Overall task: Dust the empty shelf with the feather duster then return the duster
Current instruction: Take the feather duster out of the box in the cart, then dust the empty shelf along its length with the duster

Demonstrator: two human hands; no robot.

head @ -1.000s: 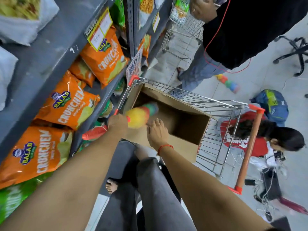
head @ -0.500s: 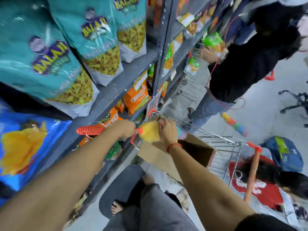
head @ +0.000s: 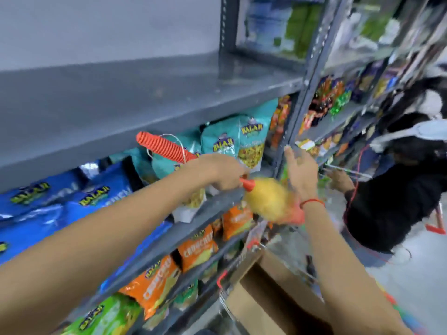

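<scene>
Since before: your head has come up, so now you see the empty shelf (head: 145, 93), and both of your arms have lifted away from the cardboard box (head: 273, 303).
Head view, left hand: your left hand (head: 223, 172) is closed tight around the feather duster (head: 268, 199), right where the red handle meets the fluff.
Head view, duster: its ribbed red handle (head: 160, 147) sticks up and back toward the shelf edge, and its yellow fluff hangs low, just beside your other wrist. It is blurry, so the far tip is hard to see.
Head view, right hand: your right hand (head: 301, 171) is open with the fingers (head: 289, 153) spread. It holds nothing and hovers near the grey post (head: 297, 112).
Head view, shelf: the bare grey shelf is above the teal snack bags (head: 232, 141). The fluff is not on it yet.
Step now, I think: get the fluff up onto the shelf.
How to do it well: turn your wrist so the yellow end points at the shelf. Sweep softly from one side to the other. Keep clear of the bags below so none fall.
</scene>
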